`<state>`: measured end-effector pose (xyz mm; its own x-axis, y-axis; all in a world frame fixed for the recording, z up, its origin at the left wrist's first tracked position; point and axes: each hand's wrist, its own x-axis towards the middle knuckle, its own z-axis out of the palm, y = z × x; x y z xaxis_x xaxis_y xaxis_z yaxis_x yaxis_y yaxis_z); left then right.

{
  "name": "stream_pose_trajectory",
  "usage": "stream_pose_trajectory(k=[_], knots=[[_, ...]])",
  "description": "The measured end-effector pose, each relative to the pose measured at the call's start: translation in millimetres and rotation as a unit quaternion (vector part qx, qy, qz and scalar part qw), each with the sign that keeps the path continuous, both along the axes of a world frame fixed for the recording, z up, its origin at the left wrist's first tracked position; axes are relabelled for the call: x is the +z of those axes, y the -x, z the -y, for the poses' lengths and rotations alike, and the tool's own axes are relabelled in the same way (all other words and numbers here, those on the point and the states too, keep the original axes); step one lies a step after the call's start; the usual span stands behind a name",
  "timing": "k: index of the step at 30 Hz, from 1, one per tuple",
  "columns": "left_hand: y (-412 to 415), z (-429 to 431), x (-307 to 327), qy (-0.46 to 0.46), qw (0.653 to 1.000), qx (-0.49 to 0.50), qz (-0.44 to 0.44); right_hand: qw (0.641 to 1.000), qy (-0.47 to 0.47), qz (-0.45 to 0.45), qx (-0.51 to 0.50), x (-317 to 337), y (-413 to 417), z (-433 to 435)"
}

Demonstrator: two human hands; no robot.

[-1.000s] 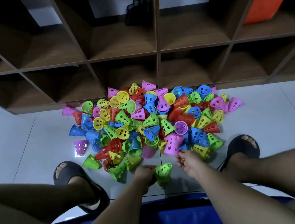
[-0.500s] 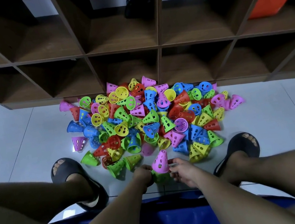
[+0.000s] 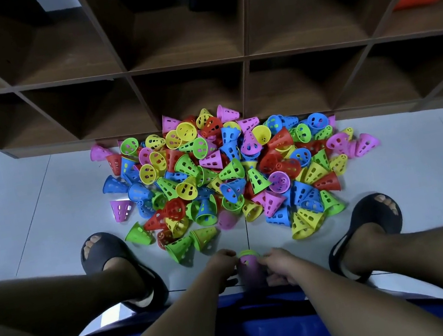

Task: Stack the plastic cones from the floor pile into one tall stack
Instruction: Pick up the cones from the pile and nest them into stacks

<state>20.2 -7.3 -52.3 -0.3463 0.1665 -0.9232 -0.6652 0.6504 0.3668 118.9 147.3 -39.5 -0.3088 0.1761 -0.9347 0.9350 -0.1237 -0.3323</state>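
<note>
Head view, the only one.

- Started stack (image 3: 250, 270): pink outer cone with a green rim (image 3: 247, 252) showing at its far end. It is low on the floor (image 3: 32, 217), between the feet and just ahead of the blue surface (image 3: 270, 329) the person sits on. It's blurred, so I can't tell upright from tilted.
- Left hand (image 3: 221, 267): grip narrow, fingers curled onto the stack's left side near the rim.
- Right hand (image 3: 280, 265): grip narrow, fingers curled onto the right side. Both hands are on the stack, neither is free.
- Pile (image 3: 231, 181): straight ahead of the hands, running back to the foot of the shelf unit (image 3: 185, 62). There's a small bare gap of floor between the stack and the pile's near edge.

The relation that matters is which hand lets go:
- Two green cones (image 3: 183, 250) lie on their sides at the near-left edge, closer to the left hand. Wide mouths face roughly toward the person, long axes pointing away and left.
- Yellow cones (image 3: 304, 225) are at the near-right edge, closer to the right hand, tips pointing up and away.
- One pink cone (image 3: 226, 219) is dead ahead, slightly nearer the left hand, too blurred to read its axis.

My call: the reach is forward whichever cone is next. One hand steadies the stack while the other goes out. The picked cone has to be turned so its mouth faces the stack's narrow end.
</note>
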Motion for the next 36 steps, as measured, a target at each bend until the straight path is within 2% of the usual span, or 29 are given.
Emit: stream_pose_trajectory(k=[3,5,11,16,18,21,23,25,30,33,36], knots=[[-1.7,-1.5,-0.1,0.002,0.999,-0.004,0.043,0.992,0.089,0.052,-0.070,-8.3,-0.9,1.9],[-2.4,-3.7,-2.5,-0.008,0.998,0.001,0.064,0.986,0.115,0.059,-0.103,-15.3,1.2,3.0],[1.2,-12.3,1.6,-0.066,0.991,0.075,0.083,0.978,0.113,0.001,-0.175,-20.7,15.3,2.7],[13.9,-15.8,0.6,-0.086,0.987,0.132,0.043,0.963,0.112,-0.053,-0.238,-17.9,24.6,-9.4],[20.3,-12.2,-1.3,-0.077,0.987,0.137,0.025,0.977,0.080,-0.050,-0.193,-11.3,28.1,-13.0],[30.8,-3.6,-3.7,-0.051,0.989,0.138,-0.033,0.994,-0.094,-0.043,-0.041,-11.3,34.2,-20.7],[38.5,3.4,-9.2,-0.020,0.988,0.101,-0.116,0.976,-0.207,-0.067,0.014,-11.6,40.9,-28.1],[45.3,9.3,-9.1,0.020,0.979,0.081,-0.188,0.958,-0.269,-0.096,0.014,-4.0,50.1,-35.9],[60.4,15.7,2.0,0.077,0.952,0.093,-0.281,0.900,-0.395,-0.179,0.034,15.1,70.8,-56.7],[64.0,20.1,0.8,0.100,0.950,0.086,-0.283,0.884,-0.427,-0.170,0.092,14.8,73.9,-67.8],[59.8,21.9,2.5,0.070,0.968,0.087,-0.227,0.894,-0.382,-0.146,0.186,9.8,75.0,-78.4]])
